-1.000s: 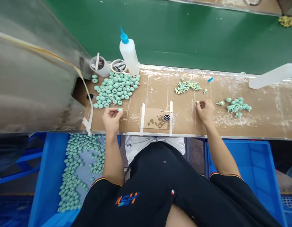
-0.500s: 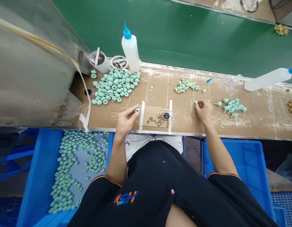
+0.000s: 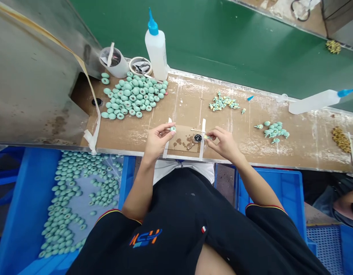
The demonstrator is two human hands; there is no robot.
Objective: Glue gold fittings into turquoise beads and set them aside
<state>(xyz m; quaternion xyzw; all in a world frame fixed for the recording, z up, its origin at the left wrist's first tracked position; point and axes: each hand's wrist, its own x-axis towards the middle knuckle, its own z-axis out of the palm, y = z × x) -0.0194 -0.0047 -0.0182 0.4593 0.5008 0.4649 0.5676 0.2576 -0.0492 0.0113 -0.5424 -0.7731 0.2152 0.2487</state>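
Pinching bead [image 3: 173, 129] in left hand [image 3: 158, 142]

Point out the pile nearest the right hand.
The green-and-yellow pile, just beyond the right hand; the other piles lie farther left or right.

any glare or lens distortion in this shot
Head view: whitish shine, likely glare, patches the cardboard worktop, including right of the right hand; head view: soft sheen on the green panel; head view: outer edges look stretched, as through a wide lens.
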